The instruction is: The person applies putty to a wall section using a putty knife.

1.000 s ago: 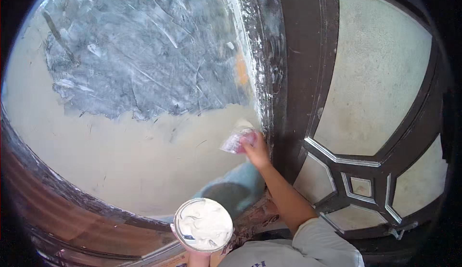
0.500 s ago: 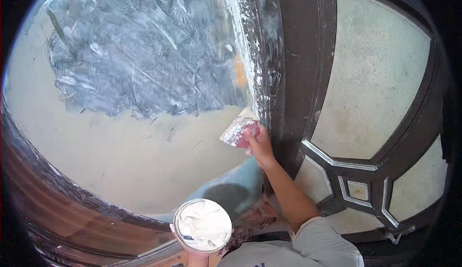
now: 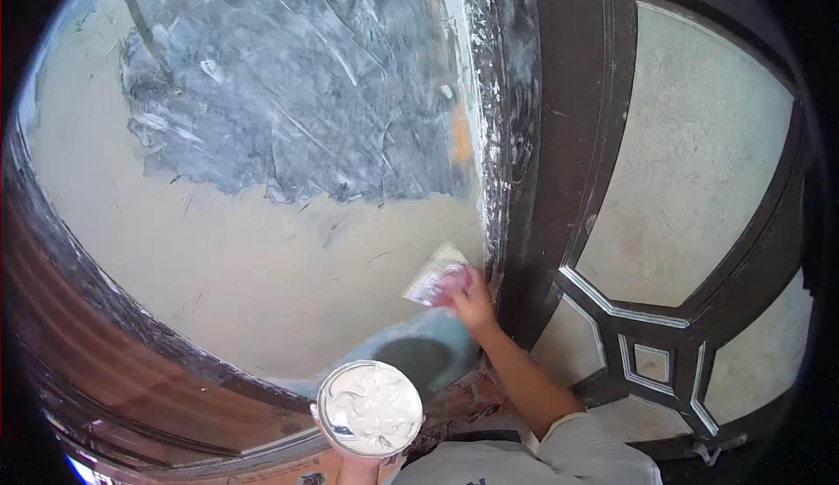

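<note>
My right hand (image 3: 473, 303) grips a flat, wide-bladed putty scraper (image 3: 440, 278), pinkish-red at the hand and smeared white along the blade. Its blade lies at or close against the wall (image 3: 288, 310), on the smooth cream-coloured coat; whether it touches, I cannot tell. Low in the view my left hand (image 3: 354, 467) supports a round open tub of white putty (image 3: 370, 411) from below, the fingers mostly hidden under it. The putty's surface is stirred and uneven, with a small dark-blue patch at its left side.
Above the cream coat is a rough grey-blue wall patch (image 3: 280, 92). A dark, white-spattered frame edge (image 3: 498, 135) borders it on the right, beside a dark door with pale panels (image 3: 699, 153). Brown curved wood (image 3: 114, 354) runs along the lower left.
My right hand and the scraper have moved down the wall, away from the grey patch's lower edge. The view has shifted slightly; the tub stays in my left hand.
</note>
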### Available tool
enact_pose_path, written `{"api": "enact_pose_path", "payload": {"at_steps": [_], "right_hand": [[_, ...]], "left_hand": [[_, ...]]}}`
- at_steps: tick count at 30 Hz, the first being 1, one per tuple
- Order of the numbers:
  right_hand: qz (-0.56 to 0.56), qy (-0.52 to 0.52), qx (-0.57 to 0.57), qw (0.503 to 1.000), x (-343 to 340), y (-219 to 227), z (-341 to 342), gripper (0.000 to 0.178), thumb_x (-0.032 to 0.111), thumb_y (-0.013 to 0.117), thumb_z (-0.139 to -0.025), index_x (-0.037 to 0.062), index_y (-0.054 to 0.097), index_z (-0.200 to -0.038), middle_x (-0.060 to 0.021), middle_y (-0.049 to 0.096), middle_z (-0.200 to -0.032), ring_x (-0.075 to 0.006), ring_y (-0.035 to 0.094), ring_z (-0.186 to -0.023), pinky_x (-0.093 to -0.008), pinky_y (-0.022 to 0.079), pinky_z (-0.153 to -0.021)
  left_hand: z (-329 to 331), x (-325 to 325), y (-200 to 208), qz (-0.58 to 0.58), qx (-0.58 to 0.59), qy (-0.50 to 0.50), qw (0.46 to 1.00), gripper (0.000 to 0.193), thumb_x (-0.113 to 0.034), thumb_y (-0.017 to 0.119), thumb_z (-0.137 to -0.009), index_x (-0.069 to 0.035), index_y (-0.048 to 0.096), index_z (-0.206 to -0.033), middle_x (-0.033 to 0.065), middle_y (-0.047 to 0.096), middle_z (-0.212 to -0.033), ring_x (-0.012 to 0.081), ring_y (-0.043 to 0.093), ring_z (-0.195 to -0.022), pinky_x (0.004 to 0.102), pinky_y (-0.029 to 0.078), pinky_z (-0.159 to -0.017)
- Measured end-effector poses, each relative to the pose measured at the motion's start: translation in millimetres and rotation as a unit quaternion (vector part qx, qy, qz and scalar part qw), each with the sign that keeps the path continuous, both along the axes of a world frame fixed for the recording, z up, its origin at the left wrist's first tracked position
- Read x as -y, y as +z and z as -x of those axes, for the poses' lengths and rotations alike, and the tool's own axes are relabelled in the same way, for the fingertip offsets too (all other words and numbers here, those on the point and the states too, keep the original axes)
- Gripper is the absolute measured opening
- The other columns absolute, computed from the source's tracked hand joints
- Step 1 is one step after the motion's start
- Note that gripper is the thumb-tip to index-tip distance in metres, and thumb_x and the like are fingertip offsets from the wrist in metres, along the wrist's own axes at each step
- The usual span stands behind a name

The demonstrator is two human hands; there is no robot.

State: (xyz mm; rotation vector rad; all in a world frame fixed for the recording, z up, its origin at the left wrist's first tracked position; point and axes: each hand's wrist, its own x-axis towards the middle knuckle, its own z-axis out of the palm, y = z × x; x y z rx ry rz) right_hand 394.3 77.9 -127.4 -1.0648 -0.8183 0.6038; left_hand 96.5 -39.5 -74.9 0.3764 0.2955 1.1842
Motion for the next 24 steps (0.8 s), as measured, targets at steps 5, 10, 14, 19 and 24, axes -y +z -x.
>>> {"api": "enact_pose_path", "payload": {"at_steps": [5,10,14,19,24], "right_hand": [[0.088,0.010,0.340,0.936,18,158,64,0.038,0.023,0.069,-0.090,0.0019,0.051,-0.117,-0.0209,0.064,-0.109,-0.0358,0.068,-0.084,-0.0447,0.053,-0.069],[0.048,-0.102,0.242,0.964,-18,50,34,0.042,0.030,0.069,-0.090,0.0031,0.053,-0.117,-0.0232,0.063,-0.109,-0.0418,0.066,-0.085,-0.0496,0.050,-0.074],[0.220,-0.063,-0.140,0.963,26,-54,26,0.053,0.023,0.067,-0.092,0.0056,0.044,-0.137,-0.0114,0.063,-0.112,-0.0226,0.066,-0.076,-0.0332,0.051,-0.052],[0.061,-0.042,-0.101,0.992,17,-15,48,0.050,0.023,0.069,-0.091,0.0039,0.047,-0.132,-0.0109,0.062,-0.110,-0.0208,0.064,-0.081,-0.0303,0.051,-0.054],[0.020,-0.151,0.272,0.950,-19,110,76,0.040,0.030,0.073,-0.088,0.0015,0.055,-0.109,-0.0120,0.063,-0.076,-0.0203,0.065,-0.068,-0.0375,0.052,-0.059]], "left_hand": [[1,0,8,0.000,-0.014,0.002,1.000,0.081,-0.071,0.042,-0.090,-0.015,0.042,-0.147,0.0122,0.042,-0.151,0.0369,0.045,-0.133,0.0592,0.037,-0.109],[6,2,14,-0.035,-0.008,-0.010,0.999,0.081,-0.073,0.037,-0.091,-0.016,0.042,-0.147,0.0117,0.042,-0.151,0.0376,0.044,-0.134,0.0585,0.037,-0.109],[26,2,12,0.008,0.033,-0.024,0.999,0.079,-0.073,0.036,-0.091,-0.017,0.042,-0.147,0.0108,0.043,-0.150,0.0359,0.045,-0.133,0.0571,0.038,-0.109],[39,-11,9,0.031,0.023,-0.026,0.999,0.078,-0.072,0.034,-0.093,-0.017,0.042,-0.147,0.0105,0.044,-0.150,0.0356,0.046,-0.133,0.0565,0.038,-0.110],[47,-23,20,0.026,0.043,-0.066,0.997,0.084,-0.076,0.033,-0.089,-0.017,0.039,-0.149,0.0116,0.040,-0.152,0.0371,0.043,-0.134,0.0572,0.037,-0.110]]}}
